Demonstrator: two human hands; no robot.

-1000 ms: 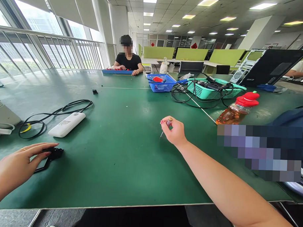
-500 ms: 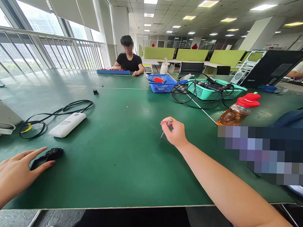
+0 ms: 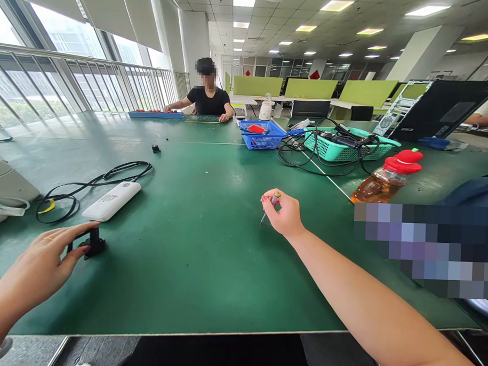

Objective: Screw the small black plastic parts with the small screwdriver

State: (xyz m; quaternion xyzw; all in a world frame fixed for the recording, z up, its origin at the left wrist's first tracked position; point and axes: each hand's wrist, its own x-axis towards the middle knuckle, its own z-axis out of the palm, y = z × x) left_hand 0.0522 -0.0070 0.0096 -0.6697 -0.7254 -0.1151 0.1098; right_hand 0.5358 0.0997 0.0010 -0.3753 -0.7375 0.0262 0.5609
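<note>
A small black device (image 3: 94, 245) is gripped between the thumb and fingers of my left hand (image 3: 45, 264), at the left near the table's front edge. Its flat part now stands up under my fingertips. Just beyond it lies a white power bank (image 3: 112, 201) with a black cable (image 3: 92, 184). Near the middle of the table, my right hand (image 3: 283, 212) pinches a screwdriver (image 3: 276, 198) by its handle, the thin shaft pointing down and left toward the green tabletop.
Across the green table (image 3: 208, 288) sits a person (image 3: 209, 101) beside a blue tray (image 3: 155, 115). Farther back are a blue basket (image 3: 262, 141) and a teal basket (image 3: 333, 151) with cables. A red-capped bottle (image 3: 378, 185) leans at the right.
My left hand has moved slightly right and raised the black device's flat part. My right hand looks nearly unchanged. The blue tray across the table has shifted left.
</note>
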